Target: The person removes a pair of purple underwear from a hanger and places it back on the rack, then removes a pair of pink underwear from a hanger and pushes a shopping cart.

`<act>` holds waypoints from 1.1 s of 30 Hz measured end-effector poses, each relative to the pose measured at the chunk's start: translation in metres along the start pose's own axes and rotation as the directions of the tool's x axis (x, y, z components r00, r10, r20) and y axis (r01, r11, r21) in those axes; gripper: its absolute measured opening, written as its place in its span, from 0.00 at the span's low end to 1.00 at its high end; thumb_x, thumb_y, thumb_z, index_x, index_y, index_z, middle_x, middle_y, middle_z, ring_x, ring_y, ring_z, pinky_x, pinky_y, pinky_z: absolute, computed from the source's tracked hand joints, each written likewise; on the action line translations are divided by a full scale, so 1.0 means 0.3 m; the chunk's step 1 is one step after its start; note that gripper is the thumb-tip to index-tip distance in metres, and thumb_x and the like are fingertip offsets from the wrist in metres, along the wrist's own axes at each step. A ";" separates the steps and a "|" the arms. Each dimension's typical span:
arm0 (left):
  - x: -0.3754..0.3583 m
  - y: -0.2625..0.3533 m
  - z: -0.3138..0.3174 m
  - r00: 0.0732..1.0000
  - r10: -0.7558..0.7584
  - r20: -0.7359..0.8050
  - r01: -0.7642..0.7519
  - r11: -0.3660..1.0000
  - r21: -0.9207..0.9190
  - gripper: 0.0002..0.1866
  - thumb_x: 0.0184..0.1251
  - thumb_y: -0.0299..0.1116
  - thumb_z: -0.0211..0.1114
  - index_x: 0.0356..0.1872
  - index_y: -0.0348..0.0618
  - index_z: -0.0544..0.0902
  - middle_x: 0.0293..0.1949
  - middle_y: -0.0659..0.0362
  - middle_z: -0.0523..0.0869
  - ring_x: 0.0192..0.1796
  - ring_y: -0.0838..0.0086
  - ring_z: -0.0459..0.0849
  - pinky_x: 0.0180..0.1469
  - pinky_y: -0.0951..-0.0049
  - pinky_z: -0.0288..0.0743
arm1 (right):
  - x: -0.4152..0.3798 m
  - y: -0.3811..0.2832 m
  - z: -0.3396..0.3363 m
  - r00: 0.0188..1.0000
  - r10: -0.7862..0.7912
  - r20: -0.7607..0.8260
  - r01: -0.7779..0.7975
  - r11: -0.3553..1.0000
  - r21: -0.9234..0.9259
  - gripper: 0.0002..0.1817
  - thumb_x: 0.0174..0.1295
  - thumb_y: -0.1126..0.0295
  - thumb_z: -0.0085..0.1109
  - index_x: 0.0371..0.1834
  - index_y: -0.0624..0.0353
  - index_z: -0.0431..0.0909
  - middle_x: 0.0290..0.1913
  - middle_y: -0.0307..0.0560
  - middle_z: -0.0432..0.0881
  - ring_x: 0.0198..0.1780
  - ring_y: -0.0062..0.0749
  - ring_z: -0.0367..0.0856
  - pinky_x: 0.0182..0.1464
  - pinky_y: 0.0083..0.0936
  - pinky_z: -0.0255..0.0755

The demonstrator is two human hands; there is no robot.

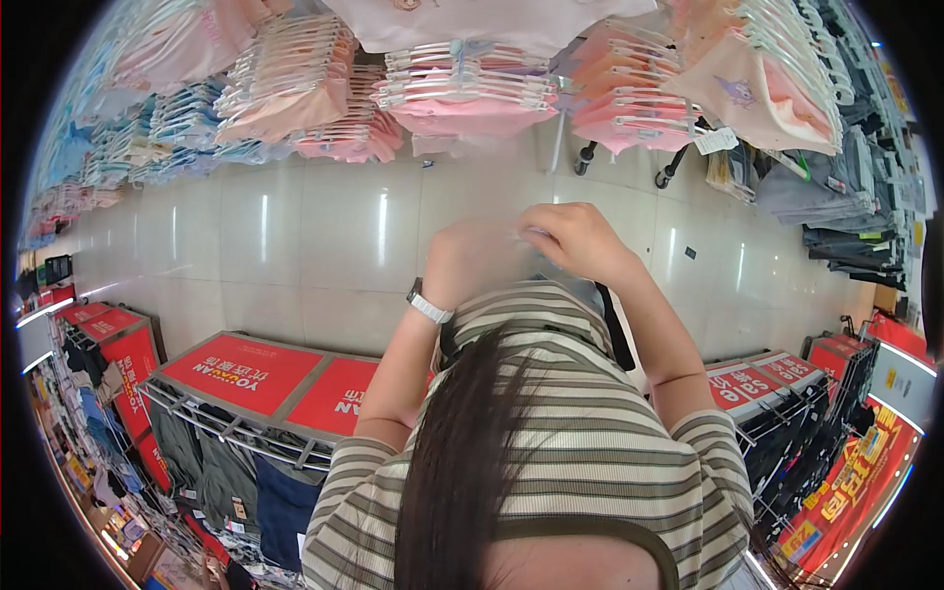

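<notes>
Clear plastic film (511, 236): thin, see-through, crinkled wrap or bag, blurred; held up between both hands, in front of the chest and over the pale tiled floor (324, 246).
Handling (judged): very light, limp, slippery; likely to stretch or tear if pulled hard; best taken at an edge with fingertips.
Hold point: upper edge, between the two hands.
Left hand (467, 264): curled into a loose fist, fingers closed on the film's left part; partly veiled by the plastic.
Right hand (575, 236): fingers bent, tips pinching the film's right edge.
Wristwatch (430, 307): pale band, on the left wrist.
Striped top (590, 433): ribbed knit, cream and olive bands, short sleeves; soft and stretchy.
Black strap (615, 329): narrow, running down beside the right forearm.
Hair (457, 472): dark, straight, hanging in front of the lens.
Floor: glossy square tiles, light reflections in strips.
Pink garments on hangers (462, 93): dense rows, pale plastic hangers, pinks and peach; soft cotton by look.
Grey garments (826, 187): folded and hung, far right.
Red sign panels (241, 372): flat, printed white lettering, topping metal racks of dark clothes.
</notes>
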State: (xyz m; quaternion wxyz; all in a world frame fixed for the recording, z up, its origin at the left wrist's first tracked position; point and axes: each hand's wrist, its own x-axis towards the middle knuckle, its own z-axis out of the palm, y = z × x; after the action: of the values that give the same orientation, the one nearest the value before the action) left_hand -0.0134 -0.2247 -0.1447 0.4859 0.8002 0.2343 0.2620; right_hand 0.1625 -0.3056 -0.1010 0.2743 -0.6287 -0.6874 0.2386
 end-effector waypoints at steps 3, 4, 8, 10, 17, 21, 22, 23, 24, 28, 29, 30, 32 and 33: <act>-0.014 0.017 -0.014 1.000 0.023 -0.010 -0.024 0.999 -0.025 0.10 0.52 0.24 0.63 0.37 0.35 0.81 0.32 0.52 0.83 0.34 0.66 0.81 0.40 0.73 0.74 | -0.001 -0.009 0.006 1.000 -0.008 0.023 0.008 1.000 0.010 0.07 0.53 0.72 0.56 0.35 0.58 0.76 0.31 0.48 0.80 0.32 0.44 0.79 0.35 0.34 0.73; -0.020 0.022 -0.015 1.000 0.029 -0.006 -0.029 0.999 -0.026 0.10 0.52 0.24 0.63 0.37 0.35 0.81 0.32 0.52 0.83 0.34 0.66 0.81 0.40 0.73 0.74 | -0.002 -0.015 0.006 0.998 -0.001 0.058 0.000 1.000 0.016 0.07 0.53 0.72 0.56 0.35 0.59 0.76 0.32 0.49 0.80 0.33 0.45 0.79 0.36 0.35 0.73; -0.067 -0.025 0.001 0.999 0.023 -0.028 -0.023 0.999 0.023 0.11 0.52 0.24 0.63 0.39 0.36 0.81 0.34 0.51 0.83 0.36 0.65 0.81 0.42 0.72 0.74 | -0.005 -0.039 0.022 0.996 0.044 0.077 -0.044 0.999 -0.003 0.10 0.52 0.71 0.55 0.38 0.60 0.76 0.34 0.51 0.80 0.36 0.47 0.78 0.39 0.35 0.73; -0.084 -0.039 0.009 0.999 0.004 -0.038 -0.003 0.999 0.041 0.12 0.52 0.23 0.63 0.40 0.36 0.81 0.34 0.51 0.83 0.36 0.65 0.81 0.42 0.71 0.74 | -0.023 -0.009 0.076 0.997 0.014 0.074 -0.012 0.999 -0.030 0.14 0.54 0.59 0.57 0.41 0.53 0.77 0.37 0.47 0.80 0.43 0.42 0.79 0.46 0.34 0.72; -0.096 0.009 -0.008 0.996 -0.006 -0.089 0.016 0.994 0.111 0.19 0.52 0.23 0.64 0.48 0.39 0.79 0.43 0.52 0.79 0.42 0.61 0.79 0.45 0.69 0.73 | -0.043 0.002 0.077 0.981 0.122 0.149 -0.129 0.991 0.034 0.15 0.55 0.58 0.54 0.37 0.58 0.77 0.35 0.49 0.79 0.42 0.46 0.78 0.45 0.38 0.71; -0.110 -0.010 -0.065 0.955 -0.004 -0.298 0.087 0.960 0.266 0.27 0.50 0.26 0.64 0.56 0.38 0.71 0.52 0.49 0.74 0.53 0.55 0.74 0.57 0.63 0.66 | -0.119 0.104 0.038 0.972 0.223 0.072 -0.232 0.954 0.187 0.11 0.56 0.68 0.55 0.38 0.62 0.79 0.33 0.50 0.81 0.36 0.35 0.80 0.41 0.29 0.72; -0.118 -0.020 -0.082 0.956 -0.002 -0.294 0.084 0.960 0.268 0.27 0.50 0.26 0.64 0.56 0.38 0.71 0.52 0.49 0.74 0.53 0.55 0.74 0.57 0.63 0.66 | -0.152 0.151 0.039 0.953 0.301 0.002 -0.277 0.873 0.401 0.09 0.57 0.72 0.56 0.38 0.63 0.80 0.30 0.49 0.81 0.33 0.27 0.80 0.39 0.23 0.72; -0.129 -0.031 -0.099 0.938 -0.026 -0.346 0.110 0.969 0.223 0.28 0.51 0.27 0.65 0.57 0.37 0.71 0.53 0.50 0.74 0.55 0.56 0.73 0.59 0.63 0.64 | -0.186 0.189 0.040 0.953 0.304 -0.001 -0.277 0.872 0.404 0.09 0.57 0.72 0.56 0.38 0.63 0.80 0.30 0.49 0.81 0.33 0.27 0.80 0.39 0.23 0.72; -0.138 -0.041 -0.111 0.916 -0.053 -0.398 0.133 0.975 0.176 0.29 0.51 0.28 0.65 0.58 0.36 0.70 0.54 0.50 0.74 0.56 0.57 0.71 0.61 0.62 0.62 | -0.216 0.220 0.038 0.930 0.367 -0.025 -0.303 0.804 0.511 0.11 0.57 0.72 0.56 0.43 0.63 0.79 0.33 0.45 0.82 0.35 0.24 0.78 0.41 0.22 0.71; -0.159 -0.076 -0.134 0.931 -0.194 -0.309 0.151 0.976 -0.158 0.30 0.50 0.31 0.68 0.57 0.36 0.71 0.52 0.52 0.76 0.56 0.64 0.73 0.60 0.65 0.63 | -0.297 0.305 0.053 0.880 0.470 -0.067 -0.276 0.623 0.732 0.13 0.61 0.70 0.56 0.46 0.64 0.79 0.38 0.37 0.81 0.39 0.19 0.75 0.44 0.20 0.69; -0.164 -0.084 -0.141 0.947 -0.259 -0.192 0.213 0.949 -0.232 0.26 0.52 0.30 0.68 0.54 0.35 0.73 0.49 0.53 0.78 0.54 0.67 0.75 0.57 0.68 0.66 | -0.304 0.316 0.065 0.881 0.469 -0.064 -0.276 0.619 0.735 0.13 0.61 0.70 0.56 0.46 0.64 0.79 0.38 0.37 0.81 0.39 0.19 0.75 0.44 0.20 0.69; -0.168 -0.089 -0.146 0.947 -0.312 -0.068 0.280 0.914 -0.295 0.22 0.54 0.29 0.67 0.51 0.35 0.75 0.45 0.54 0.80 0.51 0.70 0.78 0.54 0.71 0.70 | -0.305 0.317 0.074 0.868 0.488 -0.096 -0.243 0.583 0.775 0.13 0.61 0.69 0.56 0.46 0.64 0.79 0.38 0.37 0.81 0.40 0.19 0.75 0.45 0.20 0.69; -0.166 -0.094 -0.148 0.924 -0.377 -0.061 0.342 0.888 -0.306 0.17 0.56 0.27 0.65 0.47 0.34 0.77 0.41 0.56 0.81 0.46 0.73 0.80 0.50 0.74 0.72 | -0.305 0.318 0.082 0.852 0.507 -0.131 -0.201 0.548 0.812 0.13 0.61 0.69 0.56 0.46 0.63 0.79 0.38 0.37 0.81 0.40 0.19 0.75 0.45 0.21 0.68; -0.159 -0.093 -0.147 0.897 -0.438 -0.054 0.399 0.858 -0.322 0.12 0.58 0.25 0.63 0.42 0.33 0.79 0.36 0.58 0.83 0.41 0.76 0.82 0.46 0.78 0.74 | -0.303 0.318 0.081 0.852 0.511 -0.112 -0.220 0.545 0.809 0.13 0.61 0.69 0.56 0.46 0.63 0.79 0.38 0.37 0.81 0.40 0.19 0.74 0.46 0.21 0.68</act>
State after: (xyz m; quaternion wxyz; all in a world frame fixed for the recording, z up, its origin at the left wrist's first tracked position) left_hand -0.0813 -0.2143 -0.1617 0.6323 0.6279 0.3898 0.2323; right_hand 0.2214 -0.3867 -0.1901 0.5718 -0.6109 -0.3109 0.4508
